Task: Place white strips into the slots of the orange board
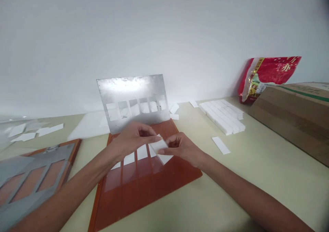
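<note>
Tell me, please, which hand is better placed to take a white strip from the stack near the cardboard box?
Probably the right hand: it is nearer the stack of white strips. The left hand is farther away. Both hands hold a white rectangular piece.

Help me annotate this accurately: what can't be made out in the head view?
In the head view:
Brown tray: parts of its slots, hidden by the left hand, right hand and held white piece.
Metal window plate: cut off by the left edge.
Cardboard box: cut off by the right edge.
Red bag: lower right, behind the box; its smallest print, too small.
</note>
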### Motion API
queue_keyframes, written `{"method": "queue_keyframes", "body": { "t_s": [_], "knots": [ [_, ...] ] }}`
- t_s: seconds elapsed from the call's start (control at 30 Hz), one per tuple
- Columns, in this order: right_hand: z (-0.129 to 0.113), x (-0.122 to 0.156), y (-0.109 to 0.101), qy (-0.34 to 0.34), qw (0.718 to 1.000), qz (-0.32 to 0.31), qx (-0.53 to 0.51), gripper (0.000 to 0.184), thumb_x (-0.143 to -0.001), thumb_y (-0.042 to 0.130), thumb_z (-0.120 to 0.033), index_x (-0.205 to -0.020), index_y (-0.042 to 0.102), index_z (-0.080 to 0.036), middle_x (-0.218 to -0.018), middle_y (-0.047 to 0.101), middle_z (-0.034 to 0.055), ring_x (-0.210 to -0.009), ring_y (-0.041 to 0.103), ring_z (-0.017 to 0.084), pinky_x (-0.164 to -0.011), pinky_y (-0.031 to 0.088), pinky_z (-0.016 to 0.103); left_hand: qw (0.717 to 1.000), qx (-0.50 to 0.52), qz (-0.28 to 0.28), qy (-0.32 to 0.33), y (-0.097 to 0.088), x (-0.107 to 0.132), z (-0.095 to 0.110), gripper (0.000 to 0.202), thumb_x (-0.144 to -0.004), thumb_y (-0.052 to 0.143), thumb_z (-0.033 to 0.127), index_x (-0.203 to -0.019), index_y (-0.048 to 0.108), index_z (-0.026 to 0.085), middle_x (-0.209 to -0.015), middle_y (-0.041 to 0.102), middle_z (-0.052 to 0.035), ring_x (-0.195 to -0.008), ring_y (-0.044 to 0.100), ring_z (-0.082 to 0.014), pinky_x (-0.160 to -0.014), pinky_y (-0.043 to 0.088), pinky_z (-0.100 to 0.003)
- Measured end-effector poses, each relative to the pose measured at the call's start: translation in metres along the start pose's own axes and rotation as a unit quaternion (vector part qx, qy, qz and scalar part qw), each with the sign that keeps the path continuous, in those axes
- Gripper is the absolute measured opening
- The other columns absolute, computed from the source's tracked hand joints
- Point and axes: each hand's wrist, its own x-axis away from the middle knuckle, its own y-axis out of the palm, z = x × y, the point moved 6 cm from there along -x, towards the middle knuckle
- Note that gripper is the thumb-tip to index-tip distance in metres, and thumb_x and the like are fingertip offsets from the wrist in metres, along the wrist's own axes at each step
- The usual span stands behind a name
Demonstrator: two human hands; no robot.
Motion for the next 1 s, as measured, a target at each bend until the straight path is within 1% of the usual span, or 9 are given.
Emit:
{"method": "queue_keyframes", "body": {
  "t_s": [0.07,0.13,0.33,0.47,0.53,0.6,0.8,0.9,1.0],
  "knots": [
    [-0.001,0.002,0.002,-0.014,1.0,0.007,0.005,0.054,-0.072,0.084,-0.033,-0.054,0.036,-0.015,-0.06,0.021,-0.006,-0.057,0.019,0.006,-0.056,0.014,0.028,1.0,-0.012,0.003,0.001,0.003,0.005,0.002,0.02,-0.078,0.074,0.041,-0.074,0.074,0.022,-0.073,0.064,0.0003,-0.07,0.05,-0.0134,-0.064,0.035,-0.027],
    [-0.004,0.004,0.003,-0.016,1.0,-0.013,0.015,0.057,-0.076,0.081,-0.034,-0.054,0.032,-0.016,-0.062,0.018,-0.0053,-0.058,0.016,0.007,-0.057,0.011,0.029,1.0,-0.022,0.011,0.007,0.004,0.01,0.006,0.019,-0.078,0.074,0.04,-0.072,0.073,0.022,-0.07,0.061,0.0014,-0.066,0.046,-0.012,-0.06,0.032,-0.026],
    [-0.021,0.011,0.007,0.002,0.993,-0.115,0.034,0.049,-0.084,0.074,-0.033,-0.056,0.038,-0.015,-0.063,0.023,-0.0047,-0.06,0.019,0.008,-0.059,0.015,0.029,0.999,-0.041,0.02,0.016,0.004,0.024,0.017,0.024,-0.079,0.073,0.041,-0.069,0.068,0.02,-0.069,0.053,0.0036,-0.063,0.039,-0.0099,-0.059,0.028,-0.027],
    [-0.019,0.012,0.013,0.025,0.997,-0.072,0.033,0.035,-0.074,0.083,-0.029,-0.061,0.054,-0.013,-0.061,0.034,-0.0046,-0.058,0.027,0.007,-0.056,0.019,0.027,0.996,-0.079,0.026,0.027,0.004,0.03,0.023,0.025,-0.082,0.07,0.043,-0.069,0.067,0.021,-0.067,0.048,0.0039,-0.062,0.038,-0.01,-0.058,0.028,-0.027],
    [-0.017,0.013,0.016,0.022,0.998,-0.047,0.033,0.037,-0.07,0.085,-0.028,-0.058,0.053,-0.013,-0.059,0.032,-0.005,-0.057,0.026,0.007,-0.055,0.019,0.027,0.995,-0.092,0.026,0.024,0.004,0.033,0.025,0.026,-0.082,0.07,0.043,-0.068,0.067,0.021,-0.067,0.049,0.0038,-0.061,0.038,-0.0099,-0.057,0.028,-0.027],
    [-0.018,0.014,0.018,0.019,0.998,-0.05,0.029,0.04,-0.073,0.083,-0.028,-0.055,0.05,-0.013,-0.058,0.028,-0.0052,-0.057,0.022,0.007,-0.055,0.017,0.028,0.995,-0.098,0.025,0.021,0.004,0.035,0.027,0.026,-0.082,0.07,0.043,-0.068,0.067,0.022,-0.068,0.049,0.0039,-0.061,0.037,-0.0098,-0.056,0.029,-0.027],
    [-0.029,0.02,0.02,0.05,0.988,-0.147,0.018,0.043,-0.082,0.076,-0.026,-0.055,0.044,-0.014,-0.061,0.025,-0.0045,-0.06,0.02,0.008,-0.058,0.016,0.029,0.995,-0.092,0.015,0.034,0.005,0.038,0.032,0.019,-0.08,0.072,0.038,-0.067,0.068,0.023,-0.068,0.051,0.0045,-0.062,0.037,-0.0099,-0.057,0.029,-0.026],
    [-0.028,0.019,0.021,0.047,0.993,-0.106,0.036,0.044,-0.076,0.081,-0.024,-0.056,0.043,-0.015,-0.06,0.027,-0.0053,-0.058,0.022,0.007,-0.055,0.016,0.028,0.994,-0.103,0.029,0.028,0.004,0.039,0.033,0.02,-0.079,0.072,0.038,-0.066,0.067,0.023,-0.068,0.052,0.0045,-0.062,0.037,-0.0098,-0.057,0.03,-0.026],
    [-0.024,0.019,0.025,0.042,0.996,-0.067,0.045,0.055,-0.072,0.084,-0.026,-0.053,0.034,-0.016,-0.057,0.021,-0.0063,-0.055,0.018,0.006,-0.053,0.012,0.028,0.992,-0.121,0.022,0.031,0.005,0.041,0.034,0.021,-0.079,0.072,0.039,-0.065,0.069,0.024,-0.067,0.051,0.0041,-0.062,0.039,-0.0098,-0.057,0.03,-0.026]
  ]
}}
